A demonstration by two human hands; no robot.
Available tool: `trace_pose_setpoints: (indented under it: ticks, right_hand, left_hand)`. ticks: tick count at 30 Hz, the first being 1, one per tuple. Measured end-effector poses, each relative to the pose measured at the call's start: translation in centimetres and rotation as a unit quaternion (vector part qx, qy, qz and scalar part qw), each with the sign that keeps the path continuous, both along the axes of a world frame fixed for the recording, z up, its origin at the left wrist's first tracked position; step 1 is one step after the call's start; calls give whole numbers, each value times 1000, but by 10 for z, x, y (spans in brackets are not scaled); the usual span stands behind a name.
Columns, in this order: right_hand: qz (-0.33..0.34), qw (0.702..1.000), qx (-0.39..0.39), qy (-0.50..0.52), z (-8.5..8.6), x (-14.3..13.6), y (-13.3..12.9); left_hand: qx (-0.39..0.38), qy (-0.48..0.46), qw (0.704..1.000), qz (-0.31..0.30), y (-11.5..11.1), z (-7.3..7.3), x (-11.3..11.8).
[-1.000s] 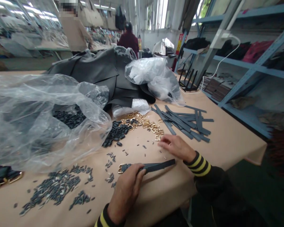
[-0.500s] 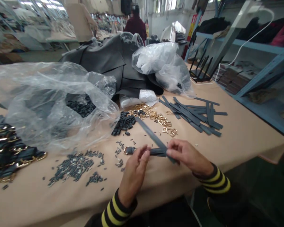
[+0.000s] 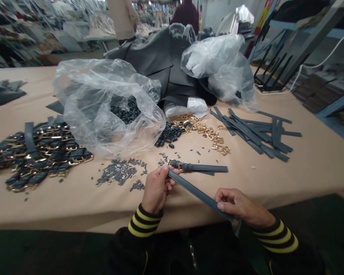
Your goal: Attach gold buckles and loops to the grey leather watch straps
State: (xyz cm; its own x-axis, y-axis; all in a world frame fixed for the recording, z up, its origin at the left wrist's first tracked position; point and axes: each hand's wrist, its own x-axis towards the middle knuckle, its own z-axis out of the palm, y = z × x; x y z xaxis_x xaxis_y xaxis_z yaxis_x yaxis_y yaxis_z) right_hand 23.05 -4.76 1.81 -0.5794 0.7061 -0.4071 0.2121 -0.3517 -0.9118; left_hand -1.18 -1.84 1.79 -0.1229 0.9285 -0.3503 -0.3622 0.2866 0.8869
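A dark grey strap (image 3: 199, 193) stretches slantwise between my two hands, over the table's near edge. My left hand (image 3: 157, 188) pinches its upper left end between thumb and fingers. Lower down, my right hand (image 3: 237, 203) grips the strap close to its other end. Just beyond the strap lie buckled straps (image 3: 206, 168) with gold buckles at their left end, touched by neither hand. Small dark pieces (image 3: 119, 172) are heaped left of my left hand. Gold buckles (image 3: 213, 137) and black loops (image 3: 169, 133) lie scattered farther back.
Loose straps (image 3: 253, 131) are piled at the right. A clear plastic bag (image 3: 100, 103) with black loops stands left of centre, beside a heap of buckled straps (image 3: 43, 152). Grey sheet material (image 3: 149, 57), another plastic bag (image 3: 218, 65) and a router (image 3: 271, 78) sit at the back.
The buckled strap has left my left hand and lies on the table. The loose strap, earlier only in my right hand, is now held at both ends. The view has shifted left.
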Motion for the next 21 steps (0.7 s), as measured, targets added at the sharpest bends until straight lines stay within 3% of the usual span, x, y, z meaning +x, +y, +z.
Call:
trace_pose_setpoints:
  ticks: [4,9,15,21]
  right_hand:
    - [10,1000,-23,-1,-1,-9,0]
    - [15,996,-57,73,2,-38,7]
    - [-35,986,-102,128,-1,-60,11]
    - [-64,987,-70,127,-6,-63,11]
  left_hand:
    - [4,42,999,-15,-3,0,4]
    - [0,84,994,-69,-10,-3,19]
    - [2,95,992,-82,-17,-4,26]
    - [16,131,986,-106,-17,-5,24]
